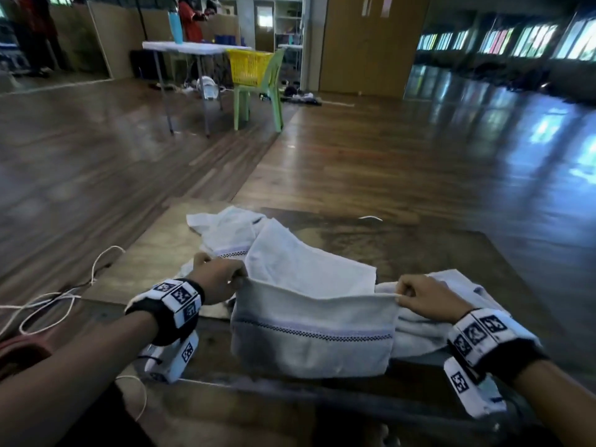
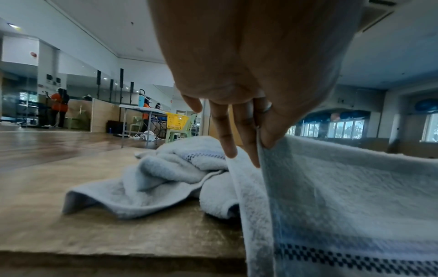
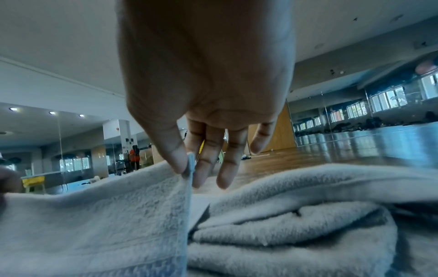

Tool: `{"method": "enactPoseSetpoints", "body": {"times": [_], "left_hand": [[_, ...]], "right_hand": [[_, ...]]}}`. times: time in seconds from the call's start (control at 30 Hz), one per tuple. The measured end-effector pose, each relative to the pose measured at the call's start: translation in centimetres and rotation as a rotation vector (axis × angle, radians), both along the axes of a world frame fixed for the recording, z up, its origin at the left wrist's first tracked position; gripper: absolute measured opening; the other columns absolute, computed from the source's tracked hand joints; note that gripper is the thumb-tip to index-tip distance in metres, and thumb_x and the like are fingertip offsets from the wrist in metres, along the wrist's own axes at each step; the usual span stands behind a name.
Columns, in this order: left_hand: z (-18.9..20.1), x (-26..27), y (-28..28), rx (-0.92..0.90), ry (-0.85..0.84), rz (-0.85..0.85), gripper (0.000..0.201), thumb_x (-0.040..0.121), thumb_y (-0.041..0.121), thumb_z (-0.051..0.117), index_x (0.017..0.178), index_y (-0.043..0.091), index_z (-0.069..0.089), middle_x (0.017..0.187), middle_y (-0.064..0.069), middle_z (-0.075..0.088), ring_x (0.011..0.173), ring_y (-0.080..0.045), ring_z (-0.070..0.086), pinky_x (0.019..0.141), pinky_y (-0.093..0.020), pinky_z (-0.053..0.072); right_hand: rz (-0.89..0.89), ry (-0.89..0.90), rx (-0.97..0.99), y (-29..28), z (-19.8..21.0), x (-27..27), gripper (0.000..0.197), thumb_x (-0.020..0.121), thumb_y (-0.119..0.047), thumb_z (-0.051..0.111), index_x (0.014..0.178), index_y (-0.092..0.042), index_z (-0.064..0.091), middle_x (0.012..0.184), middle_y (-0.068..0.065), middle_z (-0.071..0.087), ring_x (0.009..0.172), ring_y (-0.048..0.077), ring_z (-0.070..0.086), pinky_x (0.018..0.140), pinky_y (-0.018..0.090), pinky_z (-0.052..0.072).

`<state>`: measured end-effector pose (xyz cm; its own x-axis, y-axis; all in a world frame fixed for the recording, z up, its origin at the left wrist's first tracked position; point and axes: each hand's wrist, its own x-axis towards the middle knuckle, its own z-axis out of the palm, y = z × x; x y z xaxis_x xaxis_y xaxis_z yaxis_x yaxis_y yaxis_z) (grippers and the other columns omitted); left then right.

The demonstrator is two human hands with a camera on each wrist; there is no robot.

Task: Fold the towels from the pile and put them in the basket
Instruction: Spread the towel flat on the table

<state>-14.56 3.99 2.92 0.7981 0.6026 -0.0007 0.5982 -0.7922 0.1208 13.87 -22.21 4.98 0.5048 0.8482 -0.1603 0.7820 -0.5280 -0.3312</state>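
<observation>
A white towel (image 1: 312, 330) with a dark checkered stripe hangs stretched between my two hands over the near edge of a wooden board (image 1: 419, 246). My left hand (image 1: 240, 279) pinches its left top corner, seen at the thumb in the left wrist view (image 2: 260, 142). My right hand (image 1: 401, 293) pinches the right top corner (image 3: 189, 168). The far end of the towel (image 2: 355, 187) lies back over the board. A crumpled towel pile (image 1: 225, 233) sits behind my left hand. Another bunched towel (image 1: 429, 324) lies under my right hand.
A yellow basket (image 1: 248, 67) stands on a green chair (image 1: 258, 98) far across the wooden floor, beside a white folding table (image 1: 193, 48). White cables (image 1: 58, 301) trail on the floor at the left. People stand at the far wall.
</observation>
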Motion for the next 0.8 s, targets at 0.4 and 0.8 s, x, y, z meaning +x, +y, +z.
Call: {"method": "enactPoseSetpoints", "body": {"times": [0.4, 0.8], "left_hand": [[0.0, 11.7, 7.8, 0.07, -0.304, 0.083, 0.017, 0.089, 0.021, 0.046, 0.093, 0.029, 0.06, 0.103, 0.007, 0.066, 0.109, -0.018, 0.055, 0.093, -0.037, 0.018], [-1.1, 17.9, 12.7, 0.061, 0.268, -0.027, 0.009, 0.087, 0.031, 0.049, 0.086, 0.029, 0.058, 0.1, 0.01, 0.064, 0.103, -0.015, 0.054, 0.102, -0.042, 0.024]], "right_hand": [[-0.195, -0.02, 0.149, 8.9, -3.9, 7.5, 0.007, 0.086, -0.031, 0.057, 0.08, -0.031, 0.058, 0.08, -0.011, 0.059, 0.093, 0.018, 0.058, 0.097, 0.044, 0.039], [-0.046, -0.084, -0.06, 12.1, -6.8, 7.9, 0.005, 0.086, -0.035, 0.058, 0.089, -0.033, 0.057, 0.098, -0.01, 0.06, 0.108, 0.016, 0.054, 0.096, 0.041, 0.025]]}}
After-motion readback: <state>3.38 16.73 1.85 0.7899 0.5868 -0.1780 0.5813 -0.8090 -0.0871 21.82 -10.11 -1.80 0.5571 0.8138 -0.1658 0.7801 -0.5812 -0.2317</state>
